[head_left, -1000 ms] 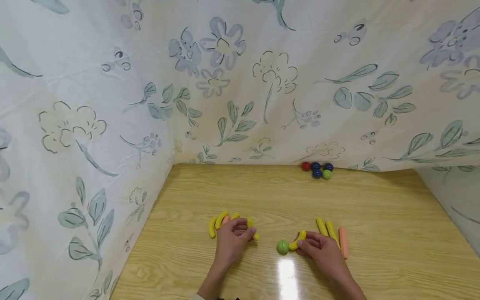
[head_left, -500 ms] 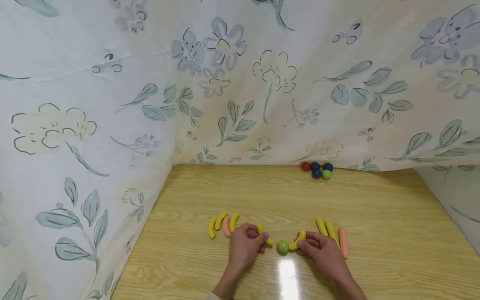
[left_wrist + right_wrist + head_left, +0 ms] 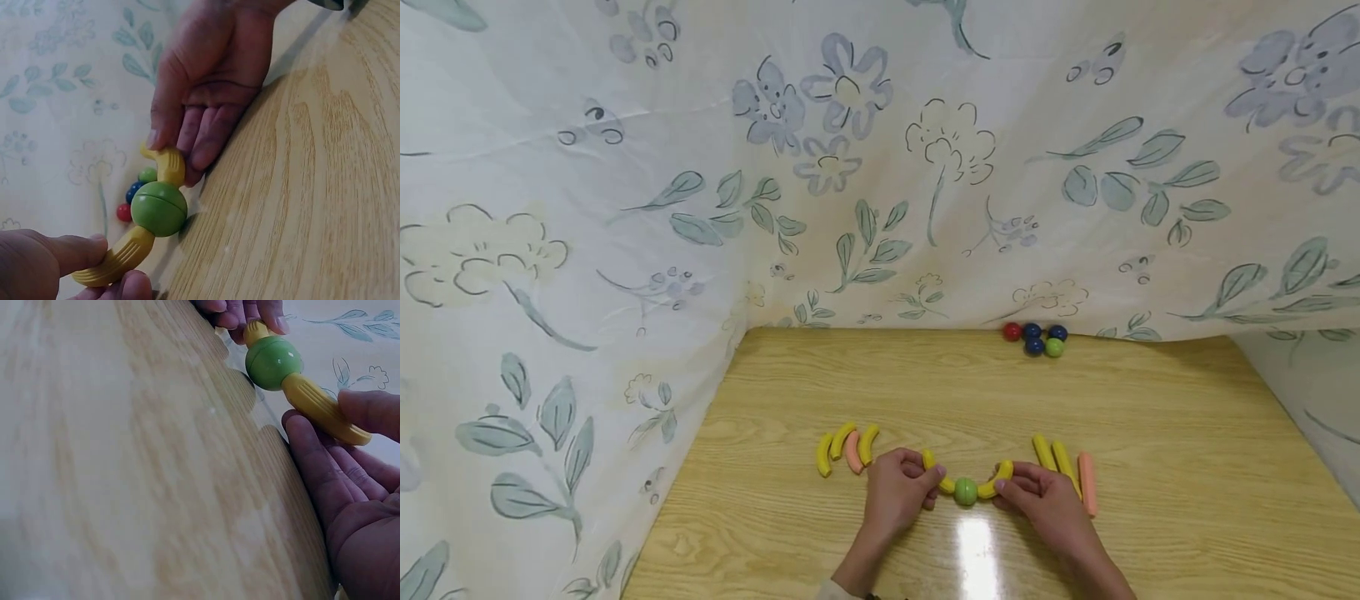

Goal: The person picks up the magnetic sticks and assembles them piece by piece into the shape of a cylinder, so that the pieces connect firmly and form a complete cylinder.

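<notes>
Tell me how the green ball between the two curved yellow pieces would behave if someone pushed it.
The green ball is round, so loose it would likely roll; the yellow pieces meeting it on opposite sides probably check that. Its shine suggests a smooth, perhaps slippery surface. It looks stiff: no dent shows where they meet.
</notes>
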A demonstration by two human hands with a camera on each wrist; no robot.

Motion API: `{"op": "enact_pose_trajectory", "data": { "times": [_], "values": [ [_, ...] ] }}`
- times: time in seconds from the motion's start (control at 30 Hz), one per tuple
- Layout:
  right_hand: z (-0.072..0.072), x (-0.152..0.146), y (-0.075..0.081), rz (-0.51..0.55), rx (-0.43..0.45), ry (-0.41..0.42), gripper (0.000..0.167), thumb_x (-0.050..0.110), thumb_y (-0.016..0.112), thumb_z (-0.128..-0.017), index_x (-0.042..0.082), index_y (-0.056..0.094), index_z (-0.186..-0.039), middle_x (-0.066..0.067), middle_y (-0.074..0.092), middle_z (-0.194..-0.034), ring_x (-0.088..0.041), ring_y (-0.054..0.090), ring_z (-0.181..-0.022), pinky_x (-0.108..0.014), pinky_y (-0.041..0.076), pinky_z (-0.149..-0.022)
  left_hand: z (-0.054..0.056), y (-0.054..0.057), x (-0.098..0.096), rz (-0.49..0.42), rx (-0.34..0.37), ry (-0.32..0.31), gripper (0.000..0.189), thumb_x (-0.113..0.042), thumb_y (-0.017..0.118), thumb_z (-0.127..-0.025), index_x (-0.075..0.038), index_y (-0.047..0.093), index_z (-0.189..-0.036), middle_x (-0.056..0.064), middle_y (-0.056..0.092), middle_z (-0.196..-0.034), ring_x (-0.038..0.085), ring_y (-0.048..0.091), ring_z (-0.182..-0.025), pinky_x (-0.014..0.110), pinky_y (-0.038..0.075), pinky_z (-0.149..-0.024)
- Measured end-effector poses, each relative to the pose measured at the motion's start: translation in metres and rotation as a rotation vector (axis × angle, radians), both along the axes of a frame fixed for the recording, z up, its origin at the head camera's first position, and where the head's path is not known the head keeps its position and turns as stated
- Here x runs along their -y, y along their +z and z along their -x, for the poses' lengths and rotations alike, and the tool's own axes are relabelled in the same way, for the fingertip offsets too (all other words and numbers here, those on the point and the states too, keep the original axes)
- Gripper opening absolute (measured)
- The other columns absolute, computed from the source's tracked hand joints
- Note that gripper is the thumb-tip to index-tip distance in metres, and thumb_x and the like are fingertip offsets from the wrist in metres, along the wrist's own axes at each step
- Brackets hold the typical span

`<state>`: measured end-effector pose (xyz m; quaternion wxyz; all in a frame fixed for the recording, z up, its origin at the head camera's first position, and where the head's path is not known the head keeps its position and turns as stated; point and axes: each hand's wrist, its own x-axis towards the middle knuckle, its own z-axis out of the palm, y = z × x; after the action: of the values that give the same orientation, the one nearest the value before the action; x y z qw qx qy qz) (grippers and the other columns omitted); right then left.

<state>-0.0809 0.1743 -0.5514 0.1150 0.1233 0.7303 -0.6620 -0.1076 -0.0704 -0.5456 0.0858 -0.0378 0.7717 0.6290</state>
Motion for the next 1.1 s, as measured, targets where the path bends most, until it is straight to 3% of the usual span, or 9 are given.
{"op": "enact_pose_trajectory", "data": {
  "times": [0.27,0.53,0.7,1.1],
  "values": [
    [0.0,0.0042,-0.0013,-0.033,-0.005,-0.015,0.043,0.012,0.077,-0.103,-0.009,0.067,-0.139,-0.014,0.082,-0.112,-0.022,0.081,-0.098,-0.029,0.065,-0.082,0.0014,0.0025,0.0032,0.022,0.0,-0.021,0.029,-0.019,0.087,-0.095,0.001,0.071,-0.108,0.004,0.077,-0.073,0.016,0.074,-0.057,0.029,0.061,-0.054],
    [-0.0022,0.0035,0.0024,-0.127,-0.02,0.021,0.046,0.018,0.079,-0.102,-0.006,0.068,-0.139,-0.012,0.083,-0.112,-0.018,0.081,-0.095,-0.023,0.062,-0.079,-0.0011,0.003,0.0027,0.069,-0.03,-0.027,0.025,-0.02,0.087,-0.095,-0.001,0.074,-0.106,0.0,0.076,-0.072,0.015,0.073,-0.058,0.024,0.056,-0.053],
    [-0.0027,0.004,0.004,-0.111,-0.016,0.023,0.045,0.016,0.079,-0.102,-0.007,0.068,-0.139,-0.013,0.083,-0.111,-0.02,0.082,-0.094,-0.025,0.063,-0.079,-0.0014,0.0028,0.0014,0.069,-0.049,-0.038,0.026,-0.018,0.087,-0.095,0.001,0.074,-0.108,0.0,0.076,-0.075,0.014,0.072,-0.058,0.023,0.055,-0.052],
    [-0.0087,0.0089,0.006,-0.183,-0.01,-0.02,0.046,0.021,0.085,-0.097,-0.002,0.073,-0.136,-0.012,0.082,-0.114,-0.017,0.08,-0.1,-0.023,0.062,-0.078,-0.0027,0.0015,0.0043,-0.034,0.002,0.001,0.03,-0.016,0.088,-0.094,0.004,0.076,-0.113,0.005,0.079,-0.087,0.017,0.077,-0.066,0.031,0.065,-0.061]
  ]
}}
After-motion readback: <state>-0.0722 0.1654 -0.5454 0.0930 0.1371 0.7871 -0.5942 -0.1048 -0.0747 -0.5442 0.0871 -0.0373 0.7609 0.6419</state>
